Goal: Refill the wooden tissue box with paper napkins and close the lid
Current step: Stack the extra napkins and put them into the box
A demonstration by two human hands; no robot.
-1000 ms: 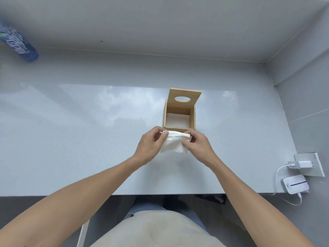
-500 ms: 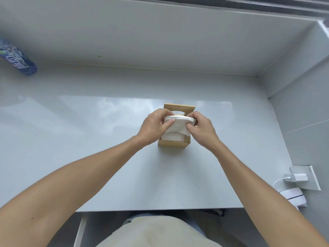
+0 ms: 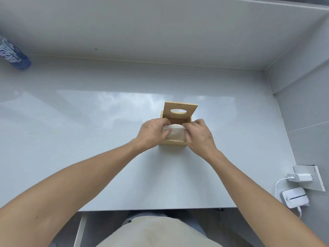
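A small wooden tissue box [image 3: 173, 142] stands in the middle of the pale grey counter [image 3: 89, 139]. Its lid [image 3: 180, 111], with an oval slot, is tipped up at the back. A white stack of paper napkins [image 3: 176, 133] sits partly down inside the open top. My left hand [image 3: 153, 133] pinches the stack's left end and my right hand [image 3: 198, 133] pinches its right end, both over the box rim. The lower part of the stack is hidden by the box walls.
A blue bottle [image 3: 13, 56] lies at the far left by the back wall. On the right, beyond the counter's edge, a white charger [image 3: 300, 177] is plugged into a wall socket, with a white device [image 3: 294, 197] below it. Walls close off the back and right.
Both hands carried the napkin stack from in front of the box up over it and down into the open top. The view also shifted.
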